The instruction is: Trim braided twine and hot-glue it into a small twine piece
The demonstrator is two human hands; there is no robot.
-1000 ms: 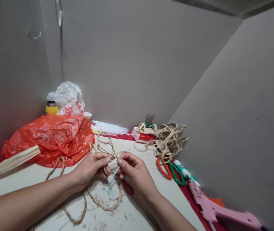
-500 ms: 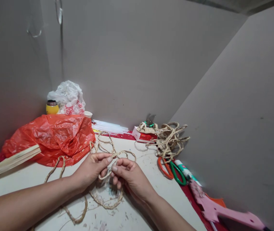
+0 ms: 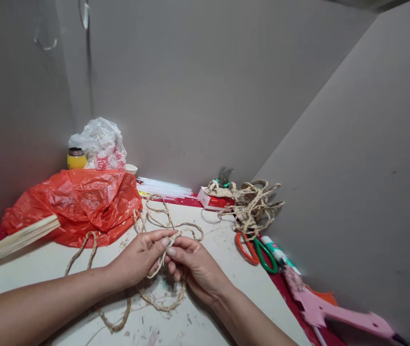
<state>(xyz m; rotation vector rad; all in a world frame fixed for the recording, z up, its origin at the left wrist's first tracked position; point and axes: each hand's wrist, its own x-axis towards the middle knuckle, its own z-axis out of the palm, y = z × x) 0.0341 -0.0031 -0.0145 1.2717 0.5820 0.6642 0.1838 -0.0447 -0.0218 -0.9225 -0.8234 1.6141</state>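
A long braided straw rope (image 3: 154, 211) lies in loops on the white table (image 3: 212, 250) and trails under my wrists. My left hand (image 3: 140, 257) pinches a loop of this rope between thumb and fingers just above the table. My right hand (image 3: 192, 266) meets it from the right, fingertips closed on the same loop, so both hands touch at the rope. Part of the rope is hidden beneath my palms.
An orange plastic bag (image 3: 78, 202) and wooden slats (image 3: 14, 240) lie at left; a white bag (image 3: 99, 144) and yellow jar (image 3: 76, 159) stand behind. At right are a tangled rope bundle (image 3: 251, 204), a red-white box (image 3: 212, 199), orange and green scissors (image 3: 255, 250), a glue tube (image 3: 279, 254), a pink glue gun (image 3: 334, 312). Grey walls close in.
My hands have drawn closer together until the fingertips meet on the rope. The loop between them has tightened and a loop now lies farther out on the table.
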